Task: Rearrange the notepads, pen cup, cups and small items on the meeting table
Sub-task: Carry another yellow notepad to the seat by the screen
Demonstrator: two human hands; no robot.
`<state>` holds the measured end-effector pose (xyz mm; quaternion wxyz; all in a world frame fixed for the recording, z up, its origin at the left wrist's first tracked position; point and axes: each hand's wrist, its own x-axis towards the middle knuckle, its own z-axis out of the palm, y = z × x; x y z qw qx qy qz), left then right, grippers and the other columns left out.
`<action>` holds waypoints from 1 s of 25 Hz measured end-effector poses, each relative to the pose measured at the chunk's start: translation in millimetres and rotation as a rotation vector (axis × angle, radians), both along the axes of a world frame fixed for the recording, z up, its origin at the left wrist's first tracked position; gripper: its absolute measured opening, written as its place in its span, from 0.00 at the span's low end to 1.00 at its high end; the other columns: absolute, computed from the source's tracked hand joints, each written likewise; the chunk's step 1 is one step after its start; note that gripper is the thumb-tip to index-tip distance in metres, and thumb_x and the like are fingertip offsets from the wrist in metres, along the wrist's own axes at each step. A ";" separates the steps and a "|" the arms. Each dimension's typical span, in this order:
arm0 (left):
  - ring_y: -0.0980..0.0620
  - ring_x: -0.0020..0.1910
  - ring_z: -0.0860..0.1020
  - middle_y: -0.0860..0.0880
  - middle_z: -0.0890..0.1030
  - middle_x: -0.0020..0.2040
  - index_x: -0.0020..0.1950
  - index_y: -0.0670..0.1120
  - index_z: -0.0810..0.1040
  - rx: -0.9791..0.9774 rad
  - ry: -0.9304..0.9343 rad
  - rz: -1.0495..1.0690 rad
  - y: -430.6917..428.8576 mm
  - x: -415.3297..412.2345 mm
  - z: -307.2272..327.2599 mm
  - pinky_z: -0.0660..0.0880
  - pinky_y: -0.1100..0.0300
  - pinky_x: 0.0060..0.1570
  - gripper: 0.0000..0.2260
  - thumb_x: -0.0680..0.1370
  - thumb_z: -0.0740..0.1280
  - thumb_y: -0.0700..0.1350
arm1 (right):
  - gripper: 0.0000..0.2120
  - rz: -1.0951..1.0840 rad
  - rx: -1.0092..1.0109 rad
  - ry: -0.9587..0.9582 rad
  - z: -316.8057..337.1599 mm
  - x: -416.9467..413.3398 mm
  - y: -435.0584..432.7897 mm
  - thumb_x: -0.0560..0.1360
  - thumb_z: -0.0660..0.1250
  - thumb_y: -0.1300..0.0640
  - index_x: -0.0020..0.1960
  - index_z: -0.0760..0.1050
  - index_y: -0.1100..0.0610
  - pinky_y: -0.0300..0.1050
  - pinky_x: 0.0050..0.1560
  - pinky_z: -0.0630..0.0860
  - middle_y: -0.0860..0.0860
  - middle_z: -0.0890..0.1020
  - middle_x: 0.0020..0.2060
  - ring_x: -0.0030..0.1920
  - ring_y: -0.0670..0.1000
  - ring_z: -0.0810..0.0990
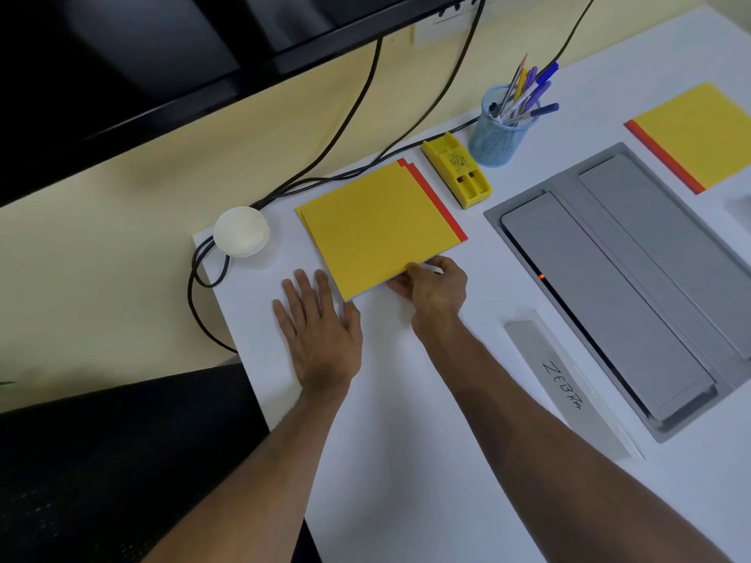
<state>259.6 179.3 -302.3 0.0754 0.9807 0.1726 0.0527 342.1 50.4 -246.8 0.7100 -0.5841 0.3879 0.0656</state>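
Nearest the viewer, two bare forearms reach forward over a white meeting table [406,420]. The left hand [321,331] lies flat on the tabletop, fingers straight and spread, holding nothing. The right hand [437,284] pinches the near edge of a stack of yellow notepads [378,221], thumb on top and fingers tucked beneath.

The stack lies directly ahead of both hands, its near left corner just beside the left fingertips. Its red binding strip runs along the right side, pointing away from the person. The right hand already has the hold, so any slide or lift likely starts there.

To the right sit a name plate [565,384] and a grey cable hatch [609,278]. Farther off are upturned paper cups [241,231] at the left, a yellow desk item [457,174], a blue mesh pen cup [498,136], and a separate notepad [699,136] far right.
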 end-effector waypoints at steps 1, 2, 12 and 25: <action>0.40 0.80 0.51 0.40 0.57 0.80 0.80 0.42 0.56 -0.001 -0.001 0.003 -0.2 0.4 0.3 0.51 0.38 0.76 0.27 0.84 0.50 0.55 | 0.09 -0.005 -0.010 0.001 0.5 1.7 0.7 0.74 0.68 0.70 0.54 0.78 0.64 0.50 0.39 0.86 0.65 0.85 0.45 0.36 0.59 0.88; 0.40 0.80 0.51 0.40 0.57 0.80 0.80 0.42 0.56 -0.005 0.001 0.008 -0.6 0.6 0.7 0.51 0.39 0.76 0.27 0.84 0.49 0.55 | 0.08 -0.011 -0.019 0.003 0.8 3.4 0.9 0.74 0.69 0.70 0.53 0.78 0.64 0.50 0.38 0.86 0.65 0.85 0.44 0.35 0.58 0.87; 0.40 0.80 0.51 0.40 0.56 0.80 0.80 0.42 0.56 0.000 -0.010 0.018 -0.9 1.0 -1.0 0.51 0.39 0.76 0.27 0.84 0.50 0.55 | 0.07 0.035 -0.161 0.058 5.4 15.4 1.6 0.73 0.72 0.68 0.38 0.77 0.60 0.57 0.44 0.86 0.58 0.83 0.31 0.32 0.58 0.86; 0.39 0.80 0.48 0.39 0.52 0.81 0.81 0.42 0.52 -0.051 0.040 -0.042 3.8 0.7 0.1 0.46 0.38 0.77 0.29 0.84 0.51 0.55 | 0.19 0.313 -0.325 0.067 11.9 4.4 -3.9 0.73 0.71 0.59 0.63 0.77 0.60 0.58 0.59 0.80 0.62 0.83 0.56 0.58 0.63 0.82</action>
